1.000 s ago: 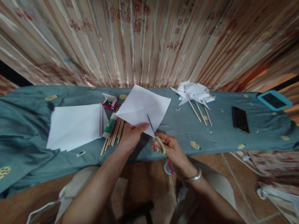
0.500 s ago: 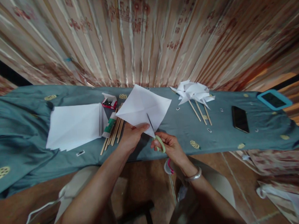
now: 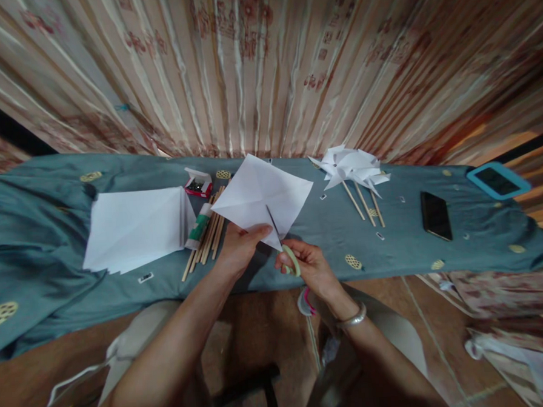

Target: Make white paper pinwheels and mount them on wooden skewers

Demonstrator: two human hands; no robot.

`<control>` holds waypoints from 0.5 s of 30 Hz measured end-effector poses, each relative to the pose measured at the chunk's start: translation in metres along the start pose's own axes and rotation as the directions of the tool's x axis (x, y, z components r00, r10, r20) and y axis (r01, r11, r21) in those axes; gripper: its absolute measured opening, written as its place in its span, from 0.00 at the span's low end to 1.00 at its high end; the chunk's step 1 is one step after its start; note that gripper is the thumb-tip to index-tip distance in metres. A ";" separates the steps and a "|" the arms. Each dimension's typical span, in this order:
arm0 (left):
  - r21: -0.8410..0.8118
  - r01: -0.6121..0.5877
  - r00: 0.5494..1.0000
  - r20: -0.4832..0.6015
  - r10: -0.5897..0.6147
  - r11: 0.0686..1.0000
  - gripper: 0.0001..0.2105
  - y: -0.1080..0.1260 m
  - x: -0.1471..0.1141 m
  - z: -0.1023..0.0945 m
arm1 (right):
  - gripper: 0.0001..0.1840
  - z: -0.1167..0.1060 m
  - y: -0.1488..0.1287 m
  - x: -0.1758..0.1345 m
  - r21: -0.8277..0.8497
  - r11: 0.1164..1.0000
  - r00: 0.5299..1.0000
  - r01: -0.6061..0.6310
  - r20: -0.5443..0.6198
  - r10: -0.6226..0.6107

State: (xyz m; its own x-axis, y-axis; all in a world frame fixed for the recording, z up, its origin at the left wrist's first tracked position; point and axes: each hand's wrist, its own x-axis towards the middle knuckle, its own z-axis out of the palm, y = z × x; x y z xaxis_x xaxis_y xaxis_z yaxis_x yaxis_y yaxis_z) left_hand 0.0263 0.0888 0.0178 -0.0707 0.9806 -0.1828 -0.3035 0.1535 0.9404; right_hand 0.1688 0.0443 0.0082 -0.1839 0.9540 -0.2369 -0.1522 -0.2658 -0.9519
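Note:
A square sheet of white paper [image 3: 266,185] with crease lines is turned cornerwise toward me. My left hand [image 3: 241,244] pinches it near its lower corner, thumb on top and fingers underneath. My right hand [image 3: 308,262] grips scissors [image 3: 291,260] by their pale green handles. A dark blade lies over the paper, running from the near corner toward the middle; the other blade is hidden. Left of the paper lie several wooden sticks [image 3: 213,234] and a green-and-white glue stick [image 3: 198,227].
At the left sits a stack of white paper [image 3: 134,226], with a small red-and-white box [image 3: 198,183] of dark pins beside it. Paper pinwheels [image 3: 354,166] on sticks, a black phone [image 3: 436,216] and a blue-framed tablet [image 3: 498,181] lie rightward on the teal cloth [image 3: 401,245]. A curtain [image 3: 264,70] hangs behind.
Almost nothing differs. The paper and scissors have shifted a few pixels to the right, with the blade still over the paper near the same place.

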 end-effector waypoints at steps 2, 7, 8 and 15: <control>-0.016 0.002 1.000 -0.002 -0.002 1.000 0.10 0.000 0.000 0.000 | 0.23 0.000 0.000 0.000 0.004 1.000 1.000 0.005 0.002 -0.005; -0.003 0.004 1.000 -0.013 -0.004 1.000 0.11 0.000 0.000 0.001 | 0.22 0.000 -0.001 0.000 0.005 1.000 1.000 0.018 0.004 -0.018; 0.003 0.002 1.000 -0.011 -0.002 1.000 0.11 0.000 0.000 0.001 | 0.22 0.000 -0.001 0.000 0.003 1.000 1.000 0.017 0.003 -0.017; 0.038 -0.031 1.000 0.002 0.031 0.999 0.09 -0.004 0.001 -0.001 | 0.22 0.000 -0.001 0.000 -0.014 1.000 1.000 0.000 0.004 0.000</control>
State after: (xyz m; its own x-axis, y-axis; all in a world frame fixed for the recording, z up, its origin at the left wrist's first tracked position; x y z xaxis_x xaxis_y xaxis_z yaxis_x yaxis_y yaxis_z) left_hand 0.0265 0.0893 0.0137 -0.0781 0.9852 -0.1528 -0.2644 0.1273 0.9560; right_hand 0.1690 0.0447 0.0090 -0.1875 0.9535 -0.2361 -0.1386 -0.2636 -0.9546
